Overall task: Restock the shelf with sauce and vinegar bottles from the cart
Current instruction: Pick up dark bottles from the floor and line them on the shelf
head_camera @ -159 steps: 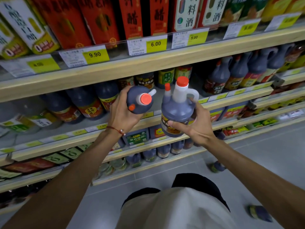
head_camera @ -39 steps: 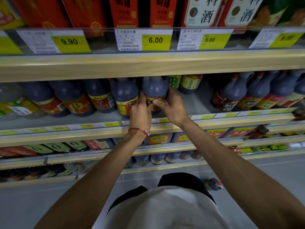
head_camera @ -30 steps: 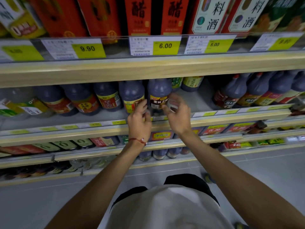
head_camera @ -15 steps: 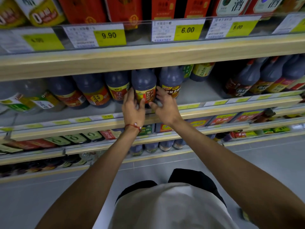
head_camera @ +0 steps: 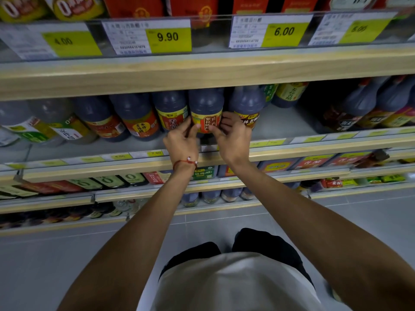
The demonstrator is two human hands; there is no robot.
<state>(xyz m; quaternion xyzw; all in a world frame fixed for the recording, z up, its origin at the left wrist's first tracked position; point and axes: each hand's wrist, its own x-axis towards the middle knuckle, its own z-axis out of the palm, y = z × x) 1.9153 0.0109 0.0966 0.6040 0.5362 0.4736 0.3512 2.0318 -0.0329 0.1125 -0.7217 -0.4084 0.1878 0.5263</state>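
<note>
Dim, cool light falls from above. The upper shelf board (head_camera: 202, 70) throws deep shadow over the bottles (head_camera: 132, 104) below. Soft glare veils the price-tag strip (head_camera: 208, 34). The label on the middle bottle (head_camera: 205, 104) is sharp; the 5.00 price tag (head_camera: 359, 29) smears, and shelf lines bow at the edges.

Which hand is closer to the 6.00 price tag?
Right. Both hold one bottle; the right hand is below-left of the 6.00 tag, the left hand farther left.
</note>
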